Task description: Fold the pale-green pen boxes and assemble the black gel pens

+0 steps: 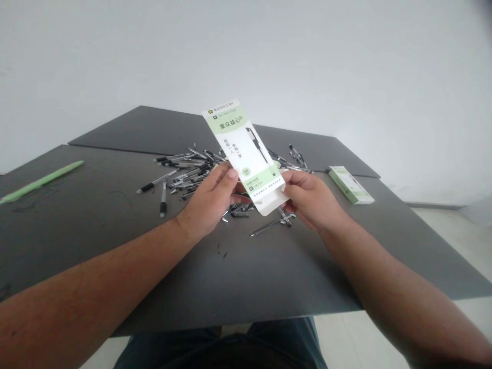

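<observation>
A white and light-green cardboard pen box, printed with a picture of a black pen, is held up tilted above the table. My left hand grips its lower left side, thumb along the edge. At the lower right, the fingers of my right hand are closed at the box's near end, by a white end flap that sticks out. The inside of the box is hidden. Beneath and behind both hands lies a loose heap of clear pens with black parts, partly covered by the box and hands.
A second pen box lies flat at the right on the dark grey table. To the left is a long light-green stick-like object. Several single pens lie about the heap's edge. A pale wall rises behind the table.
</observation>
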{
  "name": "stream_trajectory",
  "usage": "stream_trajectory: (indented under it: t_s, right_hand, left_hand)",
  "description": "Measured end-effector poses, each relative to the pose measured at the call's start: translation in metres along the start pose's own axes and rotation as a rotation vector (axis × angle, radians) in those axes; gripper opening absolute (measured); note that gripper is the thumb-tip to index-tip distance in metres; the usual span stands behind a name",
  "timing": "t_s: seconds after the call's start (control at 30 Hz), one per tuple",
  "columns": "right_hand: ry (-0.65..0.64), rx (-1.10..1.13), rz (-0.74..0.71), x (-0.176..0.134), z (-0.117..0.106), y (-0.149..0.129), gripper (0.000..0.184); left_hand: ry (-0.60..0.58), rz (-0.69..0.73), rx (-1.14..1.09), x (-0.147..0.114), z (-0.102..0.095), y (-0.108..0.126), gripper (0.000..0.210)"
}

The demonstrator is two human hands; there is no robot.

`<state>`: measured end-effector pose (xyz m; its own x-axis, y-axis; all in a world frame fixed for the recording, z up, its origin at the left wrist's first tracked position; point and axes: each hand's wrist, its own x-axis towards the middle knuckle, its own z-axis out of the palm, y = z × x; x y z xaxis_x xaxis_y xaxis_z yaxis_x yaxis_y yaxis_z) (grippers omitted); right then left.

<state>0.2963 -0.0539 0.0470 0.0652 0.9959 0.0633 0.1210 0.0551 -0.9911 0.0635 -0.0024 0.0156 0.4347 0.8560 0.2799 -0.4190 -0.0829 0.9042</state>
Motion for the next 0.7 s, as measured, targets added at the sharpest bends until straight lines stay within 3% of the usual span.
stream_trajectory:
  t_s: [0.17,0.5,0.7]
  right_hand:
    - [-0.063,-0.017,0.063,-0.013,0.000,0.007,0.018]
    - [-0.236,0.064,0.227,-0.027,0.013,0.010,0.017]
    - [-0.258,0.070,0.341,-0.031,0.019,0.004,0.022]
  left_hand:
    - [-0.099,-0.048,-0.159,0.001,0.001,0.000,0.055]
    - [-0.364,-0.181,-0.368,0.000,0.000,0.007,0.080]
    - [-0.403,-0.198,-0.363,-0.003,0.000,0.010,0.088]
